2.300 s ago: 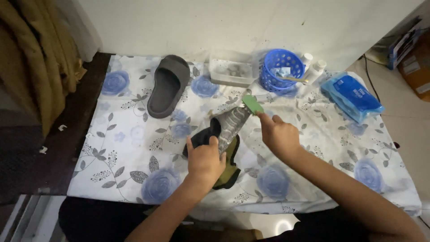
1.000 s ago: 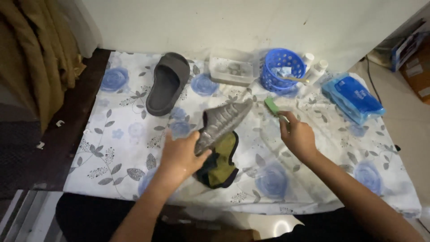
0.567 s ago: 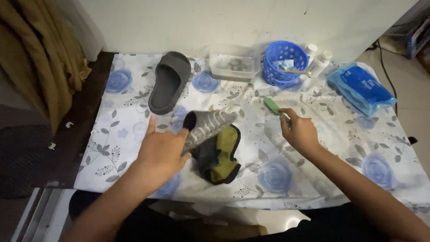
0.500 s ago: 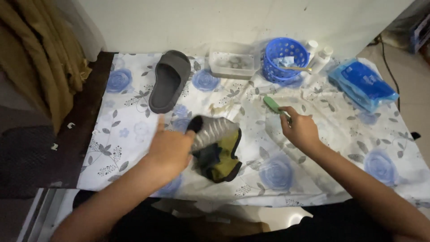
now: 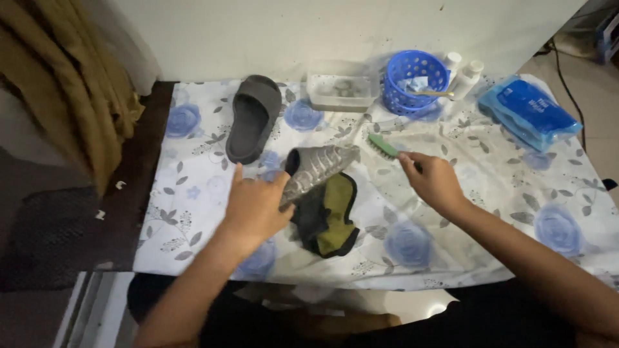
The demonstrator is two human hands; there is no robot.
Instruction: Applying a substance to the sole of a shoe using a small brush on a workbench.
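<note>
My left hand (image 5: pixel 256 205) holds a dark grey slide sandal (image 5: pixel 316 169) by its heel end, sole turned up, tilted over an olive and black cloth (image 5: pixel 329 216). My right hand (image 5: pixel 431 180) grips a green-handled brush (image 5: pixel 383 145), held to the right of the sandal's toe and apart from it. The matching grey sandal (image 5: pixel 253 118) lies upright on the floral-printed sheet (image 5: pixel 490 193) at the back left.
At the back stand a clear plastic tub (image 5: pixel 342 91), a blue perforated basket (image 5: pixel 414 80) with a stick in it, and two small white bottles (image 5: pixel 461 71). A blue plastic packet (image 5: pixel 527 113) lies at the right. Brown fabric (image 5: pixel 77 84) hangs at the left.
The brush has come off the sandal's sole and moved to the right. My left hand shifted its hold and lowered the sandal toward the cloth.
</note>
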